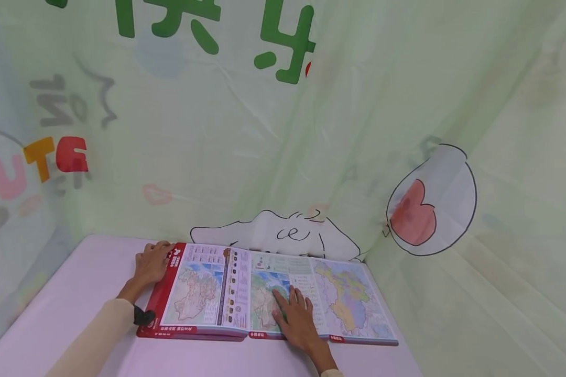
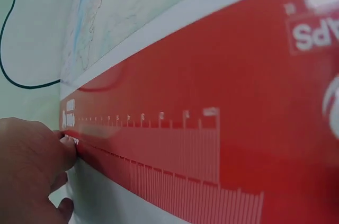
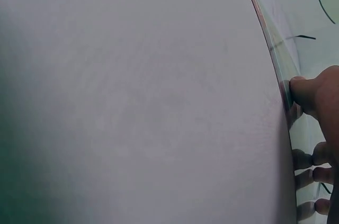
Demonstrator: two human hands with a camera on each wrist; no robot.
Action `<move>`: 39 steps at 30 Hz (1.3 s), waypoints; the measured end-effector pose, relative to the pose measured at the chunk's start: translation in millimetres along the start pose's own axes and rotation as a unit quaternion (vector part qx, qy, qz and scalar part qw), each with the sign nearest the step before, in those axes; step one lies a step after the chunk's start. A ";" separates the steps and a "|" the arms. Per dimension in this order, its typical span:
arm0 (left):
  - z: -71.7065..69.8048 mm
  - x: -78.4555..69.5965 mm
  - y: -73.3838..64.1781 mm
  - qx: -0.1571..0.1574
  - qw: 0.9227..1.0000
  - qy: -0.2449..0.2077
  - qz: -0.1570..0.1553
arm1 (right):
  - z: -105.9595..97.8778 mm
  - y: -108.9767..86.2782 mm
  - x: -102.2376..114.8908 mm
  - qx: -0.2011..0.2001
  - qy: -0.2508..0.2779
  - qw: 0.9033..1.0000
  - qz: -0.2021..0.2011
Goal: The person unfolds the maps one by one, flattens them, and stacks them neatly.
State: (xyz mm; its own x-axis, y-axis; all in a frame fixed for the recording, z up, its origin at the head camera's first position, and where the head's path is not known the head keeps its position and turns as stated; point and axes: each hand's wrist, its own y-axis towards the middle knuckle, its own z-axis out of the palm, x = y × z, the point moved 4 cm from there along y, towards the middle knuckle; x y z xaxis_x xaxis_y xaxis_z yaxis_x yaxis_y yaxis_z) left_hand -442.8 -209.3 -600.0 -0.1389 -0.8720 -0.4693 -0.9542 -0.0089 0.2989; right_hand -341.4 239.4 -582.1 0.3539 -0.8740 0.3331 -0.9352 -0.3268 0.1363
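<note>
A fold-out map (image 1: 358,303) lies spread on the table (image 1: 104,272), with the fingers of both hands on it. The right hand (image 1: 299,319) rests on the middle panel (image 1: 264,309) with its fingers apart and nearly straight; in the right wrist view the fingertips meet their own reflections in the glossy surface. Under and just left of these fingers is a green and blue printed map; a column of small text runs beneath and beside them. To their right is the panel with regions in yellow, purple and blue. To their left, between the two hands, lies the left panel (image 1: 195,293), with another map and a dark strip of small pictures.

The left hand (image 1: 153,264) touches the far end of the red border (image 1: 162,301), its fingers bent at the corner; whether they pinch the edge or only press on it, I cannot tell. Nearer than those fingers, white ruler marks (image 2: 153,150) run along the border. A black band (image 1: 143,316) sits on the left wrist, by a cream sleeve (image 1: 91,335). Beyond the fingers of both hands hangs a pale green curtain (image 1: 207,157) printed with large green characters (image 1: 290,39).
</note>
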 end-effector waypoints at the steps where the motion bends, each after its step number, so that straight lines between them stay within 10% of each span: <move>1: -1.6 -0.8 -2.4 0.000 1.000 0.000 0.002 | 0.2 0.1 0.2 0.000 -0.002 1.000 -0.002; 24: -17.3 1.0 -60.6 -0.041 0.997 -0.024 0.058 | 1.0 0.3 3.4 -0.024 0.008 1.000 -0.013; 39: -28.5 -15.1 -88.9 -0.012 0.998 -0.041 0.044 | -6.3 -0.9 4.6 -0.004 -0.006 1.000 0.008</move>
State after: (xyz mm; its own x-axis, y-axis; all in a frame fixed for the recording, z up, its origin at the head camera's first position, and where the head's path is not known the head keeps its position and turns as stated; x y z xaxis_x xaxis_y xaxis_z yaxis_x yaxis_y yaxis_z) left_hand -348.3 -209.3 -595.8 -0.2447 -0.8269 -0.5063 -0.9309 0.0543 0.3613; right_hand -338.9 237.9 -574.8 0.3378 -0.8834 0.3248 -0.9410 -0.3091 0.1381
